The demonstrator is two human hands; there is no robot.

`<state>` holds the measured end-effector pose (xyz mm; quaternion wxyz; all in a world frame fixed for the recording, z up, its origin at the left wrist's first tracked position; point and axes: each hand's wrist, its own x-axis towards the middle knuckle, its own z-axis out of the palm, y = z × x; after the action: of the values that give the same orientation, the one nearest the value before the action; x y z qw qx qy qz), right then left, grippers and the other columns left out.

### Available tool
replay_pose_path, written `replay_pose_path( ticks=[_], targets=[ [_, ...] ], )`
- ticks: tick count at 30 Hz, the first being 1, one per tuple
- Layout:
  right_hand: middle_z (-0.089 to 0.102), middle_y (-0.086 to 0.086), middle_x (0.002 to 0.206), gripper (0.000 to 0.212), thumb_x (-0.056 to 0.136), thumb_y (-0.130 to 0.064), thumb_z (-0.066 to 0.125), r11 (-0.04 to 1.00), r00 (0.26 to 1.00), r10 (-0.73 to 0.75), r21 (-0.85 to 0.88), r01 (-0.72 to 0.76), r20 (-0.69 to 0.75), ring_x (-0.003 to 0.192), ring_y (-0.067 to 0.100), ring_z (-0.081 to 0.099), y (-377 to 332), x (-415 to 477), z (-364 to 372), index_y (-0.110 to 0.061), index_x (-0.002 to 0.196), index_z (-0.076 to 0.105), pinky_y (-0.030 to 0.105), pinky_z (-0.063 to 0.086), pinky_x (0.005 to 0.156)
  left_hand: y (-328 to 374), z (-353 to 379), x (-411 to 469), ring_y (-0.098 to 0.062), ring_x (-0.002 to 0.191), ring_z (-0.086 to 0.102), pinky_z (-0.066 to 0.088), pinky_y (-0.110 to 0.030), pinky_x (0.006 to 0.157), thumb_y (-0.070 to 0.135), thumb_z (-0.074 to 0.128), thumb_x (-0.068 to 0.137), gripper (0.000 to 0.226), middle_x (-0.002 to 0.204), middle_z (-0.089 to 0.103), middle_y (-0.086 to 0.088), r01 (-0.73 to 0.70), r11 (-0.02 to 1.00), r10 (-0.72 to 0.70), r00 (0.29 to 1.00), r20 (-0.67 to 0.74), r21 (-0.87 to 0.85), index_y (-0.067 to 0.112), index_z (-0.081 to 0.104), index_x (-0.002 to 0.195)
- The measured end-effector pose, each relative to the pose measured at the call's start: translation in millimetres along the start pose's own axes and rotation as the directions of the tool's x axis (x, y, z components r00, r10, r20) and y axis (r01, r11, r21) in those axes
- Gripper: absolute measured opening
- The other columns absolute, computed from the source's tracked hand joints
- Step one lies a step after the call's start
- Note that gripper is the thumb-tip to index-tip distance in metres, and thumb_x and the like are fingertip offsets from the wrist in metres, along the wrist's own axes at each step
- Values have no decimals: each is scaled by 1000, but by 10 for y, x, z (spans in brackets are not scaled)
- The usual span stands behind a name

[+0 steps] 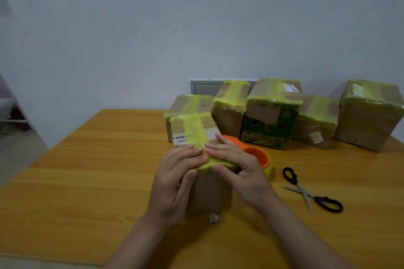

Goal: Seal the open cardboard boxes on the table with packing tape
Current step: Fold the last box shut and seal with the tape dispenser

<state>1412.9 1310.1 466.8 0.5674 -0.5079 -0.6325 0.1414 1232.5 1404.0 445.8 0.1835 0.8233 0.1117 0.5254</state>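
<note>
Head view: a wooden table (87,170) with an orange-brown grain is seen from above, set against a plain pale wall (196,17).
Room: a grey panel (201,87) is fixed low on the wall behind the table, and a strip of grey floor (17,155) is seen at the left.
Box in work: a small cardboard box (207,192) stands near the front middle of the table, and a strip of yellow tape (196,135) is laid along its top.
Left hand (175,179): the fingers are laid nearly straight on the near end of the tape, and the thumb is placed on the front side of the box.
Right hand (238,166): the fingers are spread flat over the same end of the tape, touching the left fingertips, with the thumb at the top edge.
Tape dispenser (255,155): it is orange, it lies just behind the right hand and is partly hidden by it.
Scissors (310,190): black handles, blades apart, laid on the table to the right of the dispenser.
Taped boxes (369,113): five are lined up at the back edge, all wrapped in yellow tape; one of them is a green box (271,124).
</note>
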Motion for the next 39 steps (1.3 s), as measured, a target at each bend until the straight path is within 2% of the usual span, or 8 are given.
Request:
replay_pose_path(
  ticks=[8,14,20,24,28,33,37,39],
  targets=[
    [69,-14,129,31,88,-23,72,1000,1000,19,-1,-19,12,142,3,44,-64,12,-45,-20,118,76,34,41,116,-11,143,-48,-23,129,60,43,-57,108,29,39,112,36,128,69,0,-25,994,38,991,-126,108,14,71,118],
    [75,0,120,27,80,-6,82,961,968,170,188,-205,183,139,6,49,-179,98,-358,-6,107,79,40,43,115,56,-186,-3,-18,139,49,42,-37,114,41,50,106,37,148,53,4,40,991,-52,994,91,126,23,69,131],
    [77,-1,112,23,80,-5,81,983,983,122,120,-139,133,129,8,59,-159,86,-317,-7,103,80,31,49,108,74,-273,-101,-10,71,52,40,-18,63,44,68,91,35,82,58,10,190,981,-189,981,-32,33,33,73,123],
    [73,-8,123,22,80,-15,83,990,976,121,53,-133,180,132,8,55,-203,107,-382,-18,102,82,33,46,111,108,-209,-119,-5,57,43,36,-19,54,44,65,93,28,64,51,5,246,969,-247,968,-47,-21,34,75,116],
    [56,-17,111,22,75,-38,83,982,977,147,-145,-124,158,109,10,52,-269,132,-426,-39,97,82,33,53,90,154,-205,-103,-1,55,39,33,-19,52,43,61,96,23,61,47,11,264,964,-265,964,-32,-26,30,75,109],
    [51,-8,101,22,77,-35,81,984,990,126,-131,-117,58,90,16,50,-289,67,-349,-37,99,82,31,51,69,192,-269,7,-3,52,38,31,-22,50,49,67,91,24,58,45,6,271,962,-271,962,5,-11,37,77,109],
    [50,1,106,22,72,-34,87,988,985,156,-7,-155,72,92,33,51,-269,46,-290,-29,93,83,49,52,65,307,-234,35,-2,52,37,30,-13,52,46,82,82,33,62,55,25,246,969,-245,969,-28,36,34,79,113],
    [52,0,101,18,73,-32,87,993,993,115,-22,-114,25,84,24,53,-287,55,-203,-24,88,82,37,50,60,347,-167,-2,0,54,42,31,-9,54,33,80,81,27,67,59,29,271,963,-269,958,-95,-2,29,80,109]
  ],
)
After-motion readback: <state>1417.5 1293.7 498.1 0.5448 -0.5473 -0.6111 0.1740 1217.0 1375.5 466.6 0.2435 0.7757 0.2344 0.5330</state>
